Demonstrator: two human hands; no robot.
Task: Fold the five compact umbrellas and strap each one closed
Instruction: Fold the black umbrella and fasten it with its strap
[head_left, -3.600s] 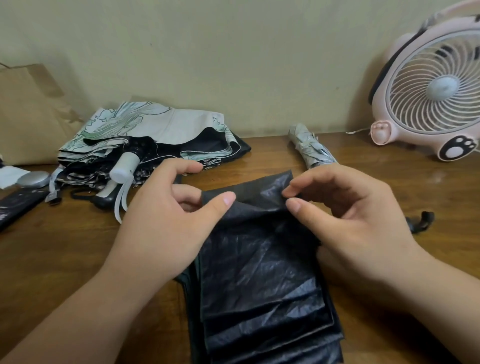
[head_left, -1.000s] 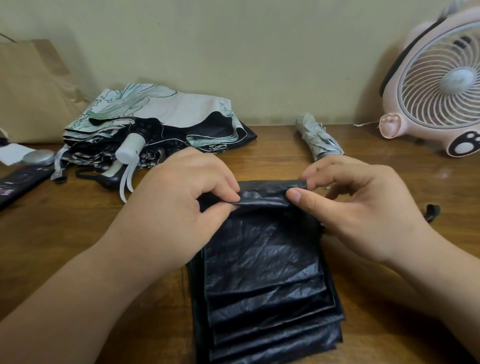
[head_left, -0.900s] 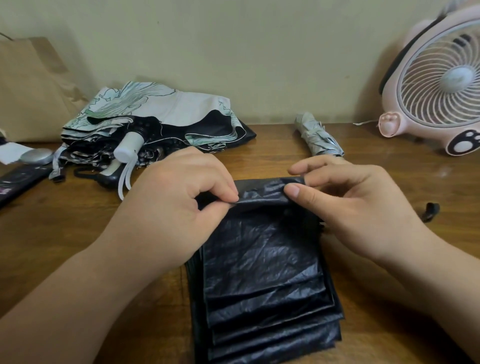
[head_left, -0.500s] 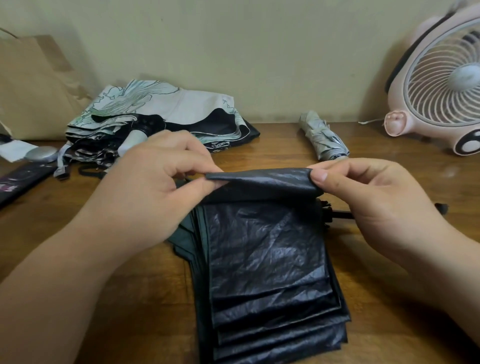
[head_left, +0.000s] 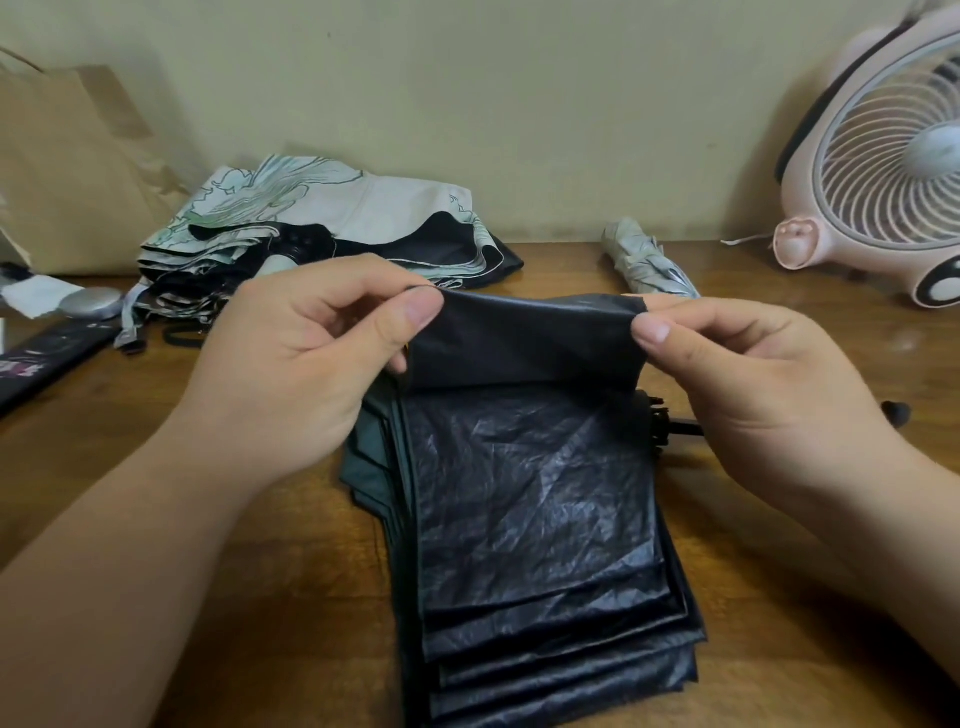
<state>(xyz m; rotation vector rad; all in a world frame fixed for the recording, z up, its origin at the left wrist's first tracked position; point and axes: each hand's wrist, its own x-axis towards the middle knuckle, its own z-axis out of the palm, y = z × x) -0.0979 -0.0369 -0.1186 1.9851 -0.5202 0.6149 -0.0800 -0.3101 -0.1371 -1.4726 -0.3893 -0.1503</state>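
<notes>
A black compact umbrella (head_left: 540, 509) lies on the wooden table (head_left: 208, 597), its canopy panels stacked flat in layered pleats. My left hand (head_left: 311, 364) pinches the far left corner of the top panel between thumb and fingers. My right hand (head_left: 737, 374) pinches the far right corner of the same panel. Between them the panel's far edge is lifted off the stack and held taut. The umbrella's black shaft end (head_left: 675, 428) pokes out to the right under my right hand. Its handle is hidden.
A loosely collapsed white, green and black printed umbrella (head_left: 322, 228) lies at the back left. A rolled silver-grey umbrella (head_left: 644, 260) lies at the back centre. A brown paper bag (head_left: 67, 171) stands far left, a pink desk fan (head_left: 883, 171) far right. A dark sleeve (head_left: 47, 358) lies at the left edge.
Both hands have pinched the top panel's far edge and raised it off the stack, pulling it taut and wider between them. The view has drifted slightly left.
</notes>
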